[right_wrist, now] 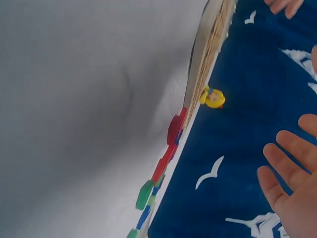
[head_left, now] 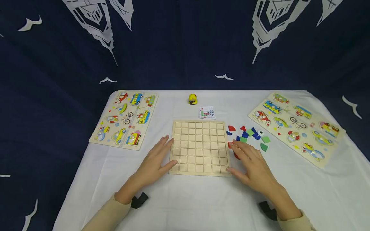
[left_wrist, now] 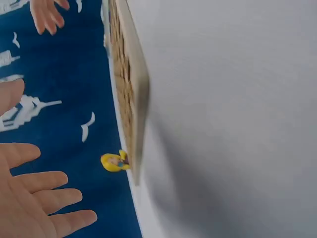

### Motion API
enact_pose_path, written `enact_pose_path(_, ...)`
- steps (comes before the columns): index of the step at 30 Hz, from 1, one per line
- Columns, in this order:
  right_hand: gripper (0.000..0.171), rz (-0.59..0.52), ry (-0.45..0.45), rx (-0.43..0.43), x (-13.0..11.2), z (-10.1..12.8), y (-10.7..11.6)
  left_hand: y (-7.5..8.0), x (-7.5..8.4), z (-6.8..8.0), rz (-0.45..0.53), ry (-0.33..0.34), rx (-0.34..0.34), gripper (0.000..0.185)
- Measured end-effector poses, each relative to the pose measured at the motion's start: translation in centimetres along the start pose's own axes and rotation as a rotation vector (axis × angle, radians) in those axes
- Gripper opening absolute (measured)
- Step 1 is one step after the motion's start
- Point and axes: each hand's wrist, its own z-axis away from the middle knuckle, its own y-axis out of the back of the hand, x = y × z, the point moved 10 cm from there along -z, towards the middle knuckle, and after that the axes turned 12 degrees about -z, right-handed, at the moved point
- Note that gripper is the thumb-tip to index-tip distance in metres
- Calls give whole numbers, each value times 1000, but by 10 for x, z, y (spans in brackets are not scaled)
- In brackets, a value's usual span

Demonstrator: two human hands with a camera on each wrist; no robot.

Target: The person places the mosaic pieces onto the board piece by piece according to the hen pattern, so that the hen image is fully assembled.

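A square wooden grid board (head_left: 199,147) lies flat on the white table, its cells bare. My left hand (head_left: 156,160) is spread at the board's left edge, thumb and fingertips right at the rim. On the other side my right hand (head_left: 254,165) reaches over the lower right edge with fingers extended. In the left wrist view, the left hand (left_wrist: 29,193) shows straight, spread fingers and an unfilled palm. Likewise the right hand (right_wrist: 294,173) has loose fingers in its wrist view. Small coloured pieces, among them a green square (head_left: 265,139) and a red quarter circle (head_left: 232,128), lie beside the right hand.
Behind the board are a pattern card (head_left: 206,112) and a yellow duck figure (head_left: 192,99). A vehicle puzzle board (head_left: 115,128) lies at the left, and another vehicle puzzle (head_left: 297,126) is angled at the right. A dark blue printed curtain (head_left: 185,48) hangs behind the table.
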Motion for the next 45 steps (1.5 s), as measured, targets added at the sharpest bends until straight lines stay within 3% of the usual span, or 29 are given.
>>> enact_pose_path(10,56,-94,-121,228,19,8,32,-10,-29,1,111,123,0,69)
enact_pose_path(18,45,-121,-193,329,35,11,47,-19,-38,-2,185,111,28,62)
enact_pose_path(27,34,-135,-241,364,48,7,51,-35,-45,-4,248,94,0,61)
enact_pose_path(38,27,-147,-295,364,60,2,47,-46,-49,-3,255,131,-17,61)
enact_pose_path(45,22,-128,-336,342,71,-4,47,-49,-48,0,238,106,-13,60)
